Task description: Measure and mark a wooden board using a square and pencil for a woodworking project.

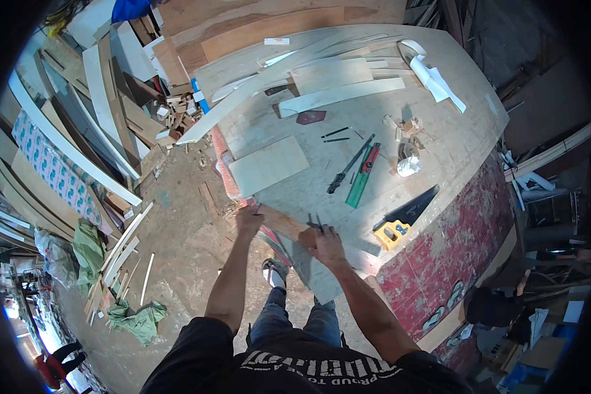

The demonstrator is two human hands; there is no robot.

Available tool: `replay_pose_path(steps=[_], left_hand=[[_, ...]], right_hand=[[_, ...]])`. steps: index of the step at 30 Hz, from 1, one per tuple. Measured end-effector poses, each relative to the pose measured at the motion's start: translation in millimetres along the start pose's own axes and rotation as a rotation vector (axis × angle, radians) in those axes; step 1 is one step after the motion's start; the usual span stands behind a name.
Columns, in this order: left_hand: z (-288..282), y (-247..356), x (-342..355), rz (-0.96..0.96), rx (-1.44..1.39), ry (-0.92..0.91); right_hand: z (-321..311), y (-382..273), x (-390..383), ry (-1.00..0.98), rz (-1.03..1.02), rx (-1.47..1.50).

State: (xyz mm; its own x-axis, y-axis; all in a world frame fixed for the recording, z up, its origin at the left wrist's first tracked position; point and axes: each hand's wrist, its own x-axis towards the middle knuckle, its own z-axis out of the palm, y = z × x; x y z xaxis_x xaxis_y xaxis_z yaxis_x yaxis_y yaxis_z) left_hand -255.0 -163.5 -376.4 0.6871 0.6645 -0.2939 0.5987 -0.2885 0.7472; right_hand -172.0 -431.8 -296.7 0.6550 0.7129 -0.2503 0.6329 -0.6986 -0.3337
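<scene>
A brown wooden strip (283,222) lies along the near edge of the workbench, between my two hands. My left hand (249,220) is closed on its left end. Farther right, my right hand (327,244) has curled fingers at the strip's other end; a thin dark shape shows beside them, too small to name. Below that hand, a pale board (317,279) juts past the bench edge. Beyond my left hand rests a flat plywood rectangle (269,165). A handsaw with a yellow handle (392,234) lies to the right of my right hand.
On the bench (348,226) lie a green-and-red tool (363,176), a dark slim tool (349,165) and long plywood strips (341,97). Curved boards (72,138) lean at the left. Green cloth (138,320) lies on the floor. Another person (492,306) is at the lower right.
</scene>
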Motion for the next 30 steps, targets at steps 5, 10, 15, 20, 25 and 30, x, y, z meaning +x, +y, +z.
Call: replay_pose_path(steps=[5, 10, 15, 20, 25, 30], left_hand=[[-42.9, -29.8, -50.8, -0.092, -0.409, 0.149], [-16.4, -59.2, -125.3, -0.317, -0.677, 0.327], [57.8, 0.0, -142.6, -0.372, -0.525, 0.469], [102.9, 57.4, -135.7, -0.446, -0.208, 0.456], [119.3, 57.3, -133.4, -0.411, -0.043, 0.495], [116.3, 20.0, -114.7, -0.127, 0.298, 0.379]], right_hand=[[-1.2, -15.7, 25.7, -0.027, -0.186, -0.091], [-8.4, 1.5, 58.1, -0.071, -0.553, -0.246], [-33.1, 64.0, 68.7, -0.269, -0.603, -0.22], [-45.5, 127.9, 66.2, -0.227, -0.576, -0.246], [-56.5, 129.2, 70.9, -0.28, -0.603, -0.37], [-62.3, 124.8, 70.8, -0.249, -0.601, -0.327]])
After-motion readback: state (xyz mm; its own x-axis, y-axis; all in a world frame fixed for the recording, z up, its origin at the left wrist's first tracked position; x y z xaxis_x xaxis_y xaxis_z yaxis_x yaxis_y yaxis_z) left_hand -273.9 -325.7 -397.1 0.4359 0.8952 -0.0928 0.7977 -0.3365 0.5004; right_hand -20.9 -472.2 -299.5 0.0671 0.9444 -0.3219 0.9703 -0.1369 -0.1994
